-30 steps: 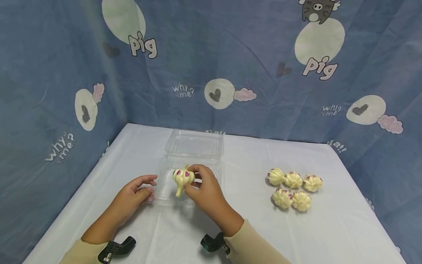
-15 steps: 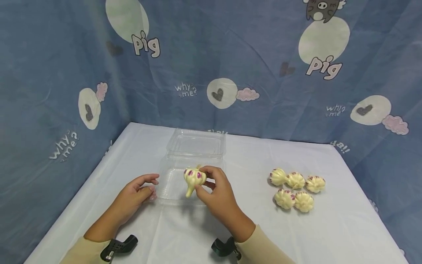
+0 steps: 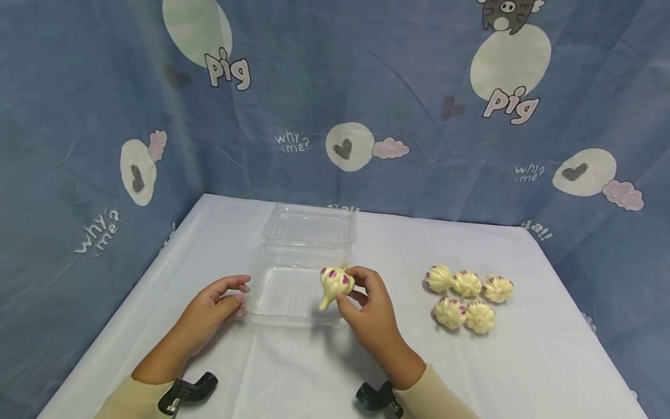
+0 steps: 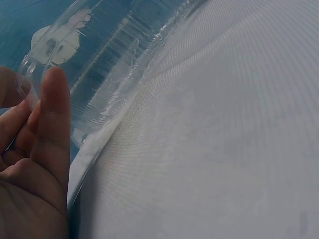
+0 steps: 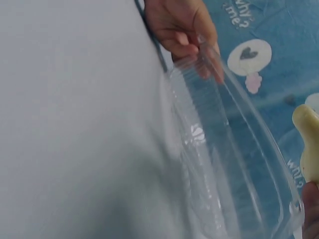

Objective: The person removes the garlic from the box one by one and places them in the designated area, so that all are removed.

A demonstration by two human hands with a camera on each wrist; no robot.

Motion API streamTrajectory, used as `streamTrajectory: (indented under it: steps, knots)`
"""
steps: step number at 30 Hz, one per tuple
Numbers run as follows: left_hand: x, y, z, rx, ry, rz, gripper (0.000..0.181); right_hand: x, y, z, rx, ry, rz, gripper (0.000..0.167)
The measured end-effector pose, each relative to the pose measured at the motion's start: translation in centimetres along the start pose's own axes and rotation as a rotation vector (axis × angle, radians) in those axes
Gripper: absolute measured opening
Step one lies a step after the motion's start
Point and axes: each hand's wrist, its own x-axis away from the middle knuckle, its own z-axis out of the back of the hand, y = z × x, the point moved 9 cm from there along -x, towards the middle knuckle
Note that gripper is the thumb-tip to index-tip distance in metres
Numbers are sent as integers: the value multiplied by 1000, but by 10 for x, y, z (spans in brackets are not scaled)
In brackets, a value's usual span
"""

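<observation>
A clear plastic clamshell container (image 3: 285,291) lies on the white table, its lid (image 3: 309,227) folded back at the far side. My left hand (image 3: 211,308) pinches the container's left edge; in the left wrist view, thumb and fingers (image 4: 54,109) sit on either side of the clear wall (image 4: 107,74). My right hand (image 3: 374,311) holds a cream garlic bulb (image 3: 335,283) with purple marks between thumb and fingers. That bulb is raised above the container's right part, stem pointing down and left. In the right wrist view the bulb (image 5: 310,144) shows only partly, at the right edge.
Several more garlic bulbs (image 3: 466,299) lie in two rows on the right of the white table (image 3: 398,250). A blue patterned cloth (image 3: 293,70) stands behind the table and along its sides. A dark wrist device (image 3: 379,398) sits at each sleeve.
My right hand has moved to the right with the garlic bulb, from above the container's middle to near its right side. The left hand has stayed at the left edge.
</observation>
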Motion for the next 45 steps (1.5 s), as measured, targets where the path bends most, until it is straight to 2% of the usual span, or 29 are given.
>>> streamTrajectory:
  steps: [9, 17, 22, 27, 34, 39, 45]
  knots:
    - [-1, 2, 2, -2, 9, 6, 41, 5, 4, 25, 6, 42, -27, 45]
    - [2, 1, -2, 17, 13, 18, 41, 12, 13, 63, 58, 83, -51, 42]
    - [3, 1, -2, 20, 17, 17, 41, 20, 21, 91, 70, 123, -104, 42]
    - [1, 1, -2, 18, 14, 14, 41, 27, 25, 123, 110, 197, -139, 41]
    - [2, 1, -2, 9, 15, 15, 41, 33, 18, 174, 221, 349, -142, 40]
    - [2, 0, -1, 13, 16, 20, 42, 42, 21, 216, 342, 474, -251, 43]
    - [0, -1, -1, 15, 13, 29, 42, 54, 26, 258, 444, 565, -380, 50]
